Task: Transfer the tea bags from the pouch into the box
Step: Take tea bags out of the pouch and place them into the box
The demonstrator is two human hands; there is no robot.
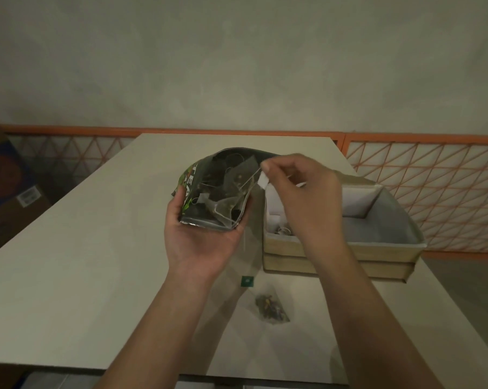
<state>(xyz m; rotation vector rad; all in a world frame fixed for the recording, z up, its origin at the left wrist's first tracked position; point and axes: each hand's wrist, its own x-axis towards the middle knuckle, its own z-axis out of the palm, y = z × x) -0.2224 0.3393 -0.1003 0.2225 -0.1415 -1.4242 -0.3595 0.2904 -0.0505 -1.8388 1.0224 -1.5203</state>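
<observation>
Nearest me on the pale tabletop [68, 276], between my forearms, lies one loose tea bag [270, 307] with its green tag [247, 281] just beyond it. My left hand [197, 242] cups the bottom of the dark pouch [220, 189], mouth open toward me and full of tea bags. My right hand [298, 189] pinches a white tag [263, 181] at the pouch's mouth. Right of the pouch sits the open box [349, 248], a few pieces inside.

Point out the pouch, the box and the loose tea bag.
pouch [209, 189]: head view, its open mouth.
box [346, 251]: head view, near wall.
tea bag [270, 307]: head view, its filled body.
</observation>
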